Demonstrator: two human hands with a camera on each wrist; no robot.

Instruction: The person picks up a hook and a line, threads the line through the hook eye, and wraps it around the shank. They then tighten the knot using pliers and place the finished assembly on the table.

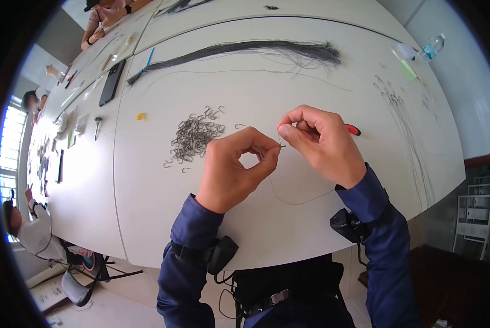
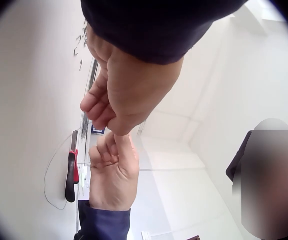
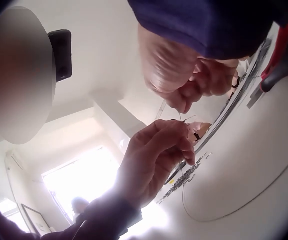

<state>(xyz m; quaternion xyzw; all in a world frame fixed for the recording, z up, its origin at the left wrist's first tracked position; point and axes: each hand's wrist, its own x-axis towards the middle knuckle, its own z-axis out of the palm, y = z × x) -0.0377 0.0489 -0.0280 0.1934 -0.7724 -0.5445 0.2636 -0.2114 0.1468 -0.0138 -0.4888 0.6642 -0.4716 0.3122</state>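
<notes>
Between thumb and index finger, the left hand (image 1: 236,169) pinches a small dark hook shank (image 1: 282,146), whose tip pokes out to the right. The right hand (image 1: 327,143) is just right of it and higher, thumb and index finger pinched together on a thin line (image 3: 180,116). More of the line (image 1: 294,203) loops below the hands over the white table. In the right wrist view the left hand (image 3: 156,157) is below the right hand (image 3: 184,75), their fingertips close together. The left wrist view hides the hook behind the left hand (image 2: 134,90).
A pile of metal hooks (image 1: 193,136) lies left of the hands. Red-handled pliers (image 1: 353,129) rest behind the right hand. A dark strand bundle (image 1: 245,50) spans the back; hooks with long lines (image 1: 406,126) lie right. A bottle (image 1: 433,48) and a phone (image 1: 112,83) stand farther off.
</notes>
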